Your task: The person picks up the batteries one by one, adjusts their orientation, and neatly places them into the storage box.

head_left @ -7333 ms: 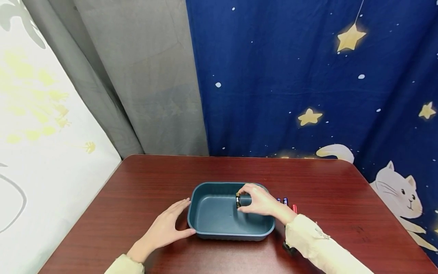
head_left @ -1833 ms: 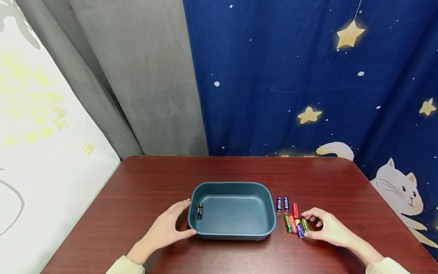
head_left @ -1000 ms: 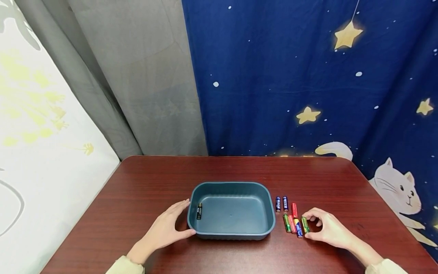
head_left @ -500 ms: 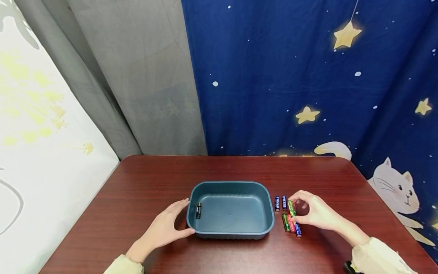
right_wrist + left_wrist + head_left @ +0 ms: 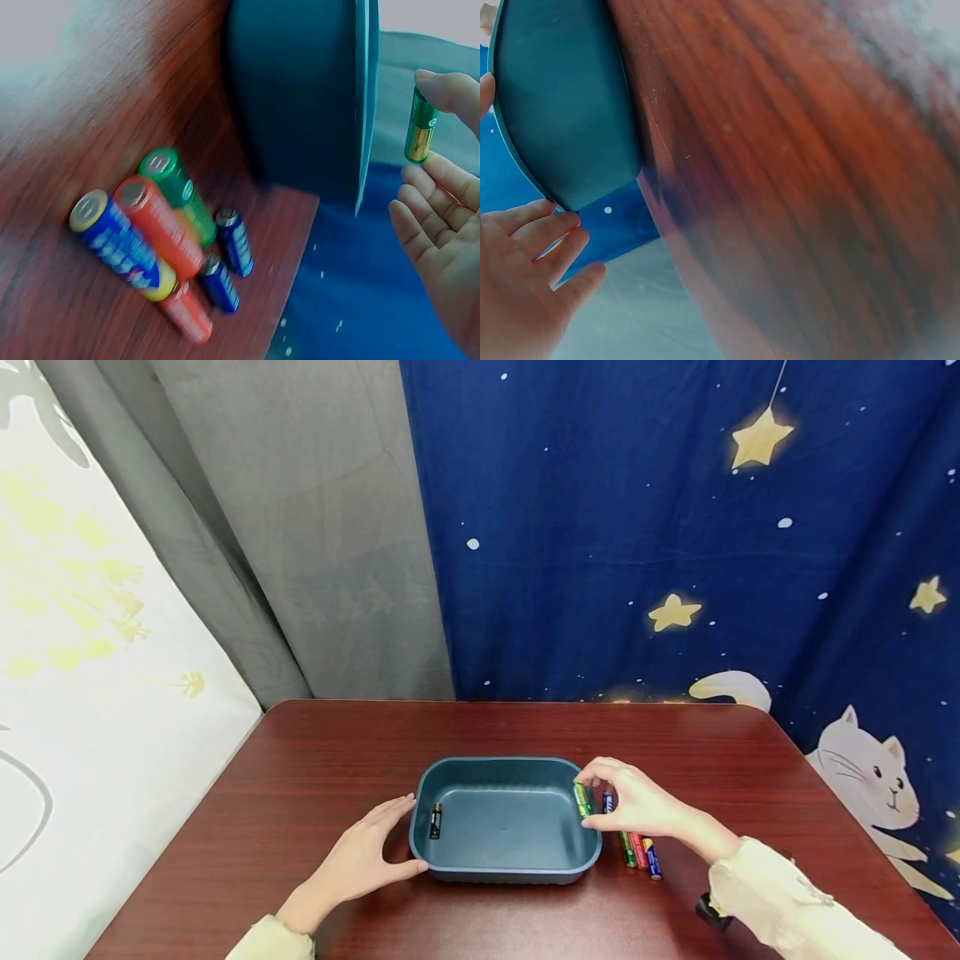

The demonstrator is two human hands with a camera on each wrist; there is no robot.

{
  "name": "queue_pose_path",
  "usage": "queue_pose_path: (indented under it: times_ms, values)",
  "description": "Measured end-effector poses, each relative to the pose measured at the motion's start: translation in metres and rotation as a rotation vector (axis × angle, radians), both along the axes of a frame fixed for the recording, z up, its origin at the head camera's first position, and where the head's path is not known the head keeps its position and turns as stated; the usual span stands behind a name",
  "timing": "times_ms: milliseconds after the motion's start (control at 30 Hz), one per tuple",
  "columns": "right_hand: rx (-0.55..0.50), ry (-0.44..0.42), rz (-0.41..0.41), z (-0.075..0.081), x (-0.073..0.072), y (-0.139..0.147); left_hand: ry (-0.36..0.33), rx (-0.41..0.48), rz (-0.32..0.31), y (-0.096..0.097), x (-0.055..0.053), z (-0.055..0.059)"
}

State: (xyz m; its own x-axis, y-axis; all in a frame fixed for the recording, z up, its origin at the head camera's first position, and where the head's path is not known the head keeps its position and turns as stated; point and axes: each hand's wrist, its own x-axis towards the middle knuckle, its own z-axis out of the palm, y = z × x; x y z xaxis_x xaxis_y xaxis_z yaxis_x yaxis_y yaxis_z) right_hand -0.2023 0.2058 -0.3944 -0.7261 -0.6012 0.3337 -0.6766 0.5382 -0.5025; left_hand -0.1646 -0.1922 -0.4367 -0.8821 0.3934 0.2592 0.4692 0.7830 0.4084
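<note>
My right hand (image 5: 630,802) pinches a green battery (image 5: 581,799) between thumb and fingertips, over the right end of a blue-green plastic basin (image 5: 510,835). In the right wrist view the green battery (image 5: 421,124) is held by its two ends. My left hand (image 5: 363,856) rests its fingertips and thumb against the basin's left side, fingers extended. One black battery (image 5: 436,821) lies inside the basin near its left wall. In the left wrist view, fingertips of the left hand (image 5: 536,262) touch the basin's rim (image 5: 521,165).
Right of the basin several batteries lie on the brown table (image 5: 337,743): a green one (image 5: 180,196), a red one (image 5: 159,227), a blue-and-yellow one (image 5: 124,245), two small blue ones (image 5: 235,241) and another red one (image 5: 187,313). Curtains (image 5: 600,527) hang behind the table.
The black battery, earlier in my right hand, now lies in the basin. My right hand has lifted a green battery from the group's right side and carried it left. The left hand has stayed put.
</note>
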Motion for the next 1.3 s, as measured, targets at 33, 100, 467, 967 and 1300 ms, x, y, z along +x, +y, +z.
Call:
queue_pose_path:
  times_ms: [33,100,467,967,1300]
  values:
    - [0.006,-0.003,0.010,0.000,-0.001,-0.005,0.007,-0.002,-0.002,0.000,0.000,0.000]
    - [0.016,-0.012,0.027,0.000,-0.003,-0.013,0.012,-0.004,-0.004,0.000,-0.001,0.000]
    - [0.014,-0.011,0.097,-0.008,-0.018,-0.058,-0.009,-0.005,-0.002,-0.001,0.000,0.001]
    - [0.020,-0.091,0.110,-0.015,-0.033,-0.110,-0.026,0.006,0.004,-0.001,0.001,0.001]
    - [0.023,-0.130,0.095,-0.018,-0.035,-0.138,-0.036,0.024,0.002,0.000,0.000,0.001]
